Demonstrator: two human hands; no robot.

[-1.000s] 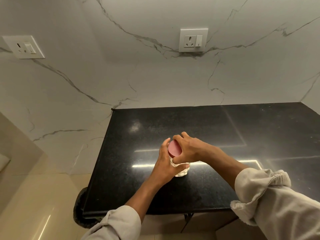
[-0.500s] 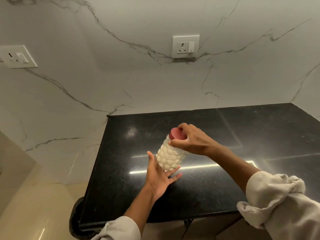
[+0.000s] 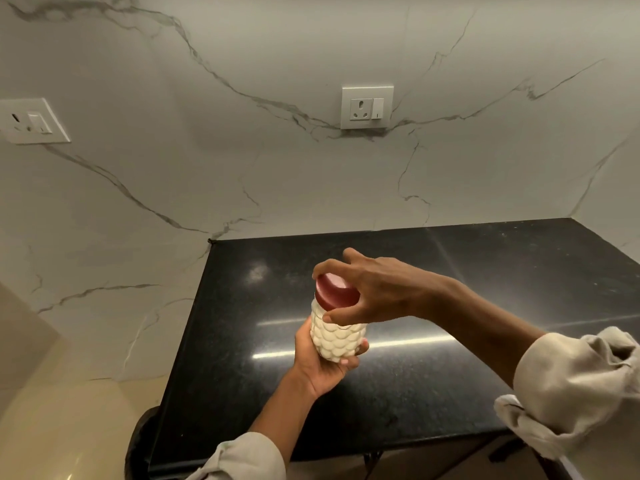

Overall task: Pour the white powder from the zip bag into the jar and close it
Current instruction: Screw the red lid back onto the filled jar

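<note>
A clear jar [image 3: 337, 337] with a bubbled surface, full of white powder, is held tilted in the air above the black counter [image 3: 433, 375]. Its red lid [image 3: 334, 292] sits on top. My left hand [image 3: 320, 362] cups the jar's base from below. My right hand [image 3: 377, 287] reaches in from the right, its fingers and thumb wrapped around the lid. No zip bag is in view.
Marble wall behind the counter carries a socket plate [image 3: 366, 107] at centre and another socket plate [image 3: 31, 121] at far left. A dark round bin [image 3: 136, 441] stands on the floor below the counter's left front corner.
The jar stood on the counter, was lifted by my right hand at the lid, and now rests in my left palm, higher and tilted. My view has tilted upward.
</note>
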